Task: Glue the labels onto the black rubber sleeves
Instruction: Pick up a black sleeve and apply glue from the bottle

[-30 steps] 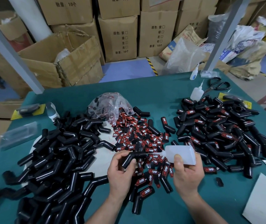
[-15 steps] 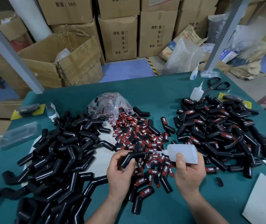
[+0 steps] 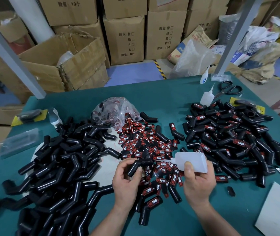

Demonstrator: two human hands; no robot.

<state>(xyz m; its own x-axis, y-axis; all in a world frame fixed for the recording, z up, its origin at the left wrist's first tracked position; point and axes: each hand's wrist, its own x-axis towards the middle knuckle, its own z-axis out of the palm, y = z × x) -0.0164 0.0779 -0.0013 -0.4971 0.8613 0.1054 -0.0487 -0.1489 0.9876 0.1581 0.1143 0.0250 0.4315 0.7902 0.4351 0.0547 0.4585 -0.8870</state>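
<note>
Now right hand [image 3: 197,181] tilts glue bottle [image 3: 191,161] lower, nozzle on sleeve [image 3: 138,166]

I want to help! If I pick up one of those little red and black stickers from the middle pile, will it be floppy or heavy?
Probably light and bendy: the labels look thin and flat. They lie loosely heaped, so a nudge would likely scatter them. Being so flat, they may be fiddly to pinch off the table.
</note>
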